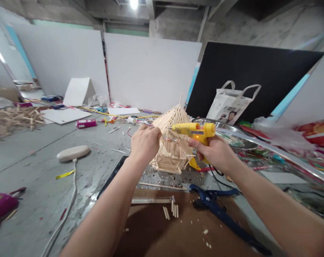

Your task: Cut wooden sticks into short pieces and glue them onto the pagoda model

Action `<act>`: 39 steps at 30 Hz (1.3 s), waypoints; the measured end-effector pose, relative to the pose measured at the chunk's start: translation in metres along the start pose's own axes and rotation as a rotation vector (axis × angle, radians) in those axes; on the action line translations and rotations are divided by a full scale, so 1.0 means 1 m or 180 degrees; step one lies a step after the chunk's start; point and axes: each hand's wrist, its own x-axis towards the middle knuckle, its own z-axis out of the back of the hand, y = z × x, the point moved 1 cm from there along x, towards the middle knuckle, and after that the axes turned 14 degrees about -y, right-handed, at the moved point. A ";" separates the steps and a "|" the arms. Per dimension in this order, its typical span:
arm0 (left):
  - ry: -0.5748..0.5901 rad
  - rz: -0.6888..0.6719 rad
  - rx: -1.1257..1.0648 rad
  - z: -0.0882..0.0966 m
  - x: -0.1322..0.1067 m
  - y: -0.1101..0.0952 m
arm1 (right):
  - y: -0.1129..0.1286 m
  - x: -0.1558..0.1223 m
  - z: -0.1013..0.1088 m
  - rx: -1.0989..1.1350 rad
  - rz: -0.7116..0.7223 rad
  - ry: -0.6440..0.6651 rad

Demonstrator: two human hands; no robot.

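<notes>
My right hand (218, 151) is wrapped round the grip of a yellow hot glue gun (191, 130), which points left with a small orange light lit on its side. Close to the nozzle, my left hand (146, 141) is closed in a pinch; whatever its fingertips hold is hidden. Behind both hands stands a small pavilion model (175, 153) built of thin wooden sticks, with a pointed roof and a stick rising from its peak. My hands cover part of its upper tier.
Blue cutting pliers (221, 210) and short cut sticks (175, 210) lie on a brown board (156, 239). A metal bowl (239, 141) stands behind my right hand, beside a white bag (228, 105). A white charger (73, 153) trails its cable at left.
</notes>
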 end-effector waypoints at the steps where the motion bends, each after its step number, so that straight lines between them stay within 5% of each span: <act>1: 0.0005 0.0007 -0.0014 0.000 0.000 0.000 | -0.002 -0.001 0.001 0.0113 -0.0140 -0.0036; 15: 0.0040 0.0018 -0.0016 0.001 0.001 -0.002 | -0.010 -0.028 0.023 0.1638 -0.1135 -0.0755; 39: 0.0084 0.0002 -0.0018 0.001 0.000 -0.002 | -0.033 -0.048 0.029 0.2221 -0.1402 -0.0894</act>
